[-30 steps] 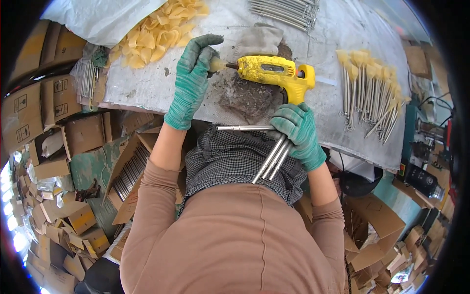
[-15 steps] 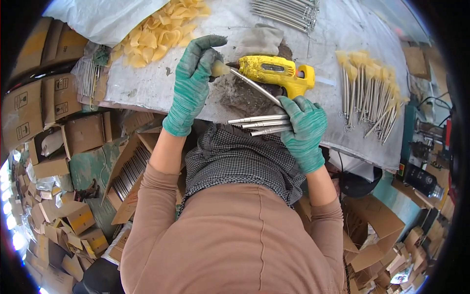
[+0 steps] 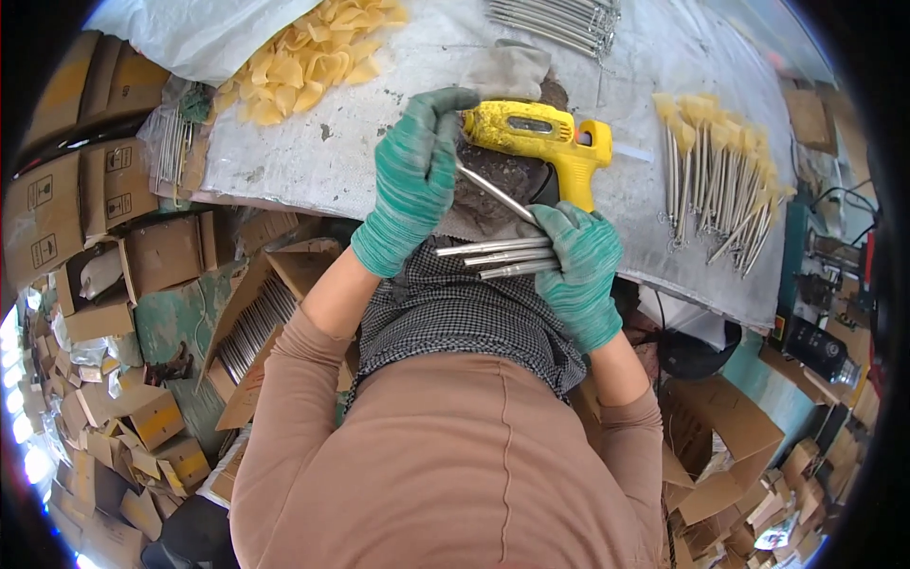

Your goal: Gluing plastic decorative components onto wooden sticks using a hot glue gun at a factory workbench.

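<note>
Both hands wear green knit gloves. My left hand [image 3: 417, 180] is closed at the far end of a slim metal rod [image 3: 498, 194], beside the front of a yellow glue gun [image 3: 519, 128]. The pale yellow piece pinched there half a second ago is now hidden behind its fingers. My right hand [image 3: 580, 270] grips that slanted rod, along with several more metal rods [image 3: 502, 256] that point left above my lap. Lying on its side on the table, the glue gun has its nozzle covered by my left hand.
Loose pale yellow pieces [image 3: 303, 62] are heaped at the far left of the table [image 3: 284, 166]. Rods with yellow ends [image 3: 711, 175] lie on the right, and bare rods [image 3: 555, 24] at the back. A grey cloth [image 3: 507, 71] sits behind the glue gun. Cardboard boxes [image 3: 156, 417] crowd the floor.
My left hand has moved right and toward me, over the glue gun's nozzle, hiding the yellow piece. My right hand has shifted slightly left and nearer with the rods.
</note>
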The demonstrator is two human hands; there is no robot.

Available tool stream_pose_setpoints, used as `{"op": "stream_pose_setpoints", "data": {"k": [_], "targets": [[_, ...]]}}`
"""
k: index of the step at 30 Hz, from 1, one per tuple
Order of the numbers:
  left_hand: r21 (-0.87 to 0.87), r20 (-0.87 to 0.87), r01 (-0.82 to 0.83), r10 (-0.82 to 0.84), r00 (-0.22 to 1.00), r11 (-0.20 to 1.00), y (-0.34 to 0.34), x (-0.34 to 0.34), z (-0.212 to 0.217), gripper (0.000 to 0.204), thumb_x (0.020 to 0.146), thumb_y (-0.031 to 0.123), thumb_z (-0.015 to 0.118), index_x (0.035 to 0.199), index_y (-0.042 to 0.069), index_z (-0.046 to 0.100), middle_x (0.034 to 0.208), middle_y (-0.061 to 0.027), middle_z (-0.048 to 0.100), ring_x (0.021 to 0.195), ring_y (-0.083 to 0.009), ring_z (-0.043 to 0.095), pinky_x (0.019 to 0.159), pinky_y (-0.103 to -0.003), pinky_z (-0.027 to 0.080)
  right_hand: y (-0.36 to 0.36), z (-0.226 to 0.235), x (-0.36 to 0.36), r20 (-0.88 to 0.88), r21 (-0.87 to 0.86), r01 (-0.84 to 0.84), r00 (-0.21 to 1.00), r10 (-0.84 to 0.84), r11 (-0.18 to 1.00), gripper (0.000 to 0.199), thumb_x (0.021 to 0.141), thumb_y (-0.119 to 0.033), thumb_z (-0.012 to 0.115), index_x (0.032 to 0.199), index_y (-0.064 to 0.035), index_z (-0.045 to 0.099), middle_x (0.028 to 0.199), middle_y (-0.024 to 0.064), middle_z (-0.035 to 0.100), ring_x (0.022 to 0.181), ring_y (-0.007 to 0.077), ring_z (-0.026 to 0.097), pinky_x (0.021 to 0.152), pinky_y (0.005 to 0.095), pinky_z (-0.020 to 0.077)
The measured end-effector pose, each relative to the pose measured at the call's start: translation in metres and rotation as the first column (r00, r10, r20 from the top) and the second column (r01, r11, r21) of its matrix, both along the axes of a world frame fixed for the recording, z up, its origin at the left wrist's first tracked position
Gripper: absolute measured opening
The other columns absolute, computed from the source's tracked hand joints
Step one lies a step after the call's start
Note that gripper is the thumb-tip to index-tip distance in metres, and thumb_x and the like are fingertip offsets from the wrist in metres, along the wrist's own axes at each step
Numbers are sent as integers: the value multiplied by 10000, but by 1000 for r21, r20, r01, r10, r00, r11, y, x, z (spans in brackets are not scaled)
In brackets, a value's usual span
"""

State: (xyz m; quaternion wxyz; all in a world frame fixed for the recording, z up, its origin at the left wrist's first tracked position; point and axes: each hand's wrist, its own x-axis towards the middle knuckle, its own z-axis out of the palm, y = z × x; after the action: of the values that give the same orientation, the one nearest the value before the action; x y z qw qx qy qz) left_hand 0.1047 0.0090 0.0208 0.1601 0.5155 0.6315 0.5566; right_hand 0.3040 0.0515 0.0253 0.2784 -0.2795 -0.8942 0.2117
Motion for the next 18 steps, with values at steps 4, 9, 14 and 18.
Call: {"op": "stream_pose_setpoints", "data": {"k": [4,9,14,18], "targets": [[227,-44,59,-50,998,972,7,2,10,332,969,156,479,1273,21,492,1071,-122,607,947,-174,614,846,-279,494,14,-3,27,72,-2,71,995,-71,997,287,733,-70,636,1019,-44,658,757,117,578,648,319,568,592,386,431],[155,126,-137,118,985,978,-7,-30,16,330,954,-10,448,1284,-11,462,1132,-105,589,1021,-167,580,905,-303,480,47,-25,83,86,88,459,880,-466,884,525,664,37,555,1179,-46,617,970,164,597,821,311,617,741,359,487],[-79,-170,321,-330,928,944,-7,66,35,420,856,49,598,1257,13,476,1145,-181,592,975,-320,621,843,-367,505,70,-28,128,-109,166,651,759,-642,741,487,751,84,528,1216,-45,593,1096,172,576,977,321,600,786,362,483],[-407,-211,453,-564,798,793,36,155,20,765,804,255,694,1392,-8,281,1421,-268,337,1268,-381,435,1021,-410,395,96,-27,197,-176,90,845,535,-827,527,358,865,6,525,1202,-75,615,1095,116,617,995,249,599,825,328,481]]}}
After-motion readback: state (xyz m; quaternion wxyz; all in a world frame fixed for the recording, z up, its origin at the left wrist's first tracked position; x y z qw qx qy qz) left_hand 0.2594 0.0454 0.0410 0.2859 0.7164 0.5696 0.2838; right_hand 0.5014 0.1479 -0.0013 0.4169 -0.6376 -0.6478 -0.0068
